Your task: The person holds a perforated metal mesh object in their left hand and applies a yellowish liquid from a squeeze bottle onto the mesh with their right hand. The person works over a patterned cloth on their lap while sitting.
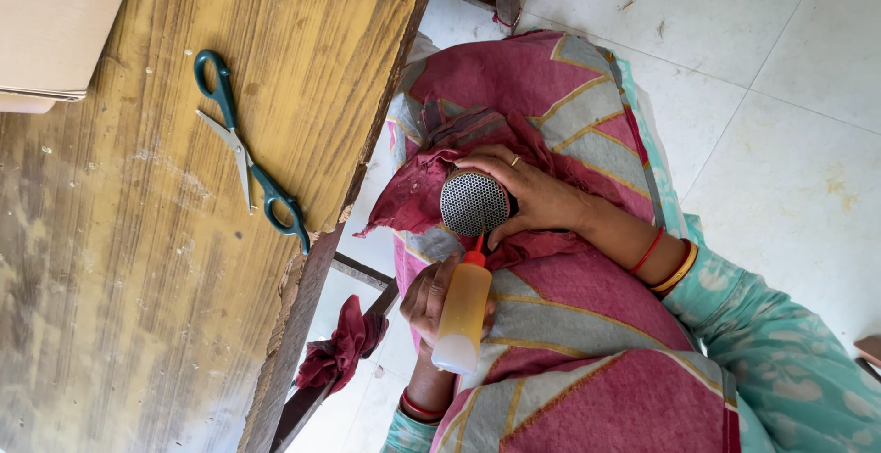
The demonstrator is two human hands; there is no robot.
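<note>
The fingers of the left hand [530, 194] curl over the top and far side of a small round perforated metal piece [473, 203], thumb under its lower edge, so the mesh face shows between fingertips and thumb. 1 finger wears a ring. The piece sits in a bunch of dark red cloth [415, 198] that the same hand presses against the lap, the cloth spilling out toward the table edge.

The right hand [433, 299] is wrapped around a small yellow squeeze bottle [463, 311], fingers behind it and the thumb side toward the camera. Its red nozzle [477, 253] points up at the lower rim of the mesh piece and touches or nearly touches it, just beside the left thumb; I cannot tell whether it makes contact.

Both wrists carry red and orange bangles [668, 263], above pale green patterned sleeves. The lap is covered by a red fabric with grey and gold stripes [569, 324].

Beside the knees stands a worn wooden table [119, 279]. On it lie green-handled scissors [246, 159], closed, well apart from both hands. A cardboard box [50, 26] sits at the table's corner. Another scrap of red cloth [344, 347] hangs on the frame under the table, above a white tiled floor [789, 141].
</note>
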